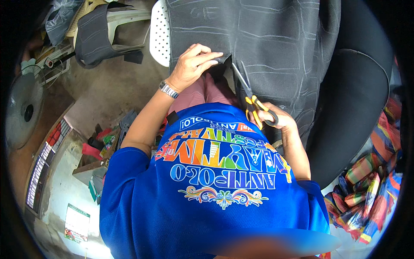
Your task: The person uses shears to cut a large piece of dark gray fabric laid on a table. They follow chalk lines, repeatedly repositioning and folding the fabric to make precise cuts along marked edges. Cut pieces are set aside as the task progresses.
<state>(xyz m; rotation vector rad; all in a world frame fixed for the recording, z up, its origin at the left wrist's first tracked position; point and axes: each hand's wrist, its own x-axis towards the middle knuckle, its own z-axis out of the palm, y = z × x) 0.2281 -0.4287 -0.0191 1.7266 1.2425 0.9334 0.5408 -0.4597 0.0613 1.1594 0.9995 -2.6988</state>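
Note:
A large sheet of black fabric (276, 47) marked with pale chalk outlines spreads out in front of me and hangs toward my lap. My left hand (196, 64) pinches the cut edge of this fabric between thumb and fingers, just left of a slit. In my right hand (276, 116) is a pair of scissors (248, 88) with yellow and black handles, its fingers through the loops. The blades stand apart and point away from me, at the slit in the fabric. A metal watch circles my left wrist.
To the right bulges a big black padded form (358, 103), with a heap of colourful plaid cloth (366, 194) beyond it. A white perforated chair back (160, 34) sits behind the fabric. At the left are a fan (26, 110) and a chair draped in black fabric (92, 39).

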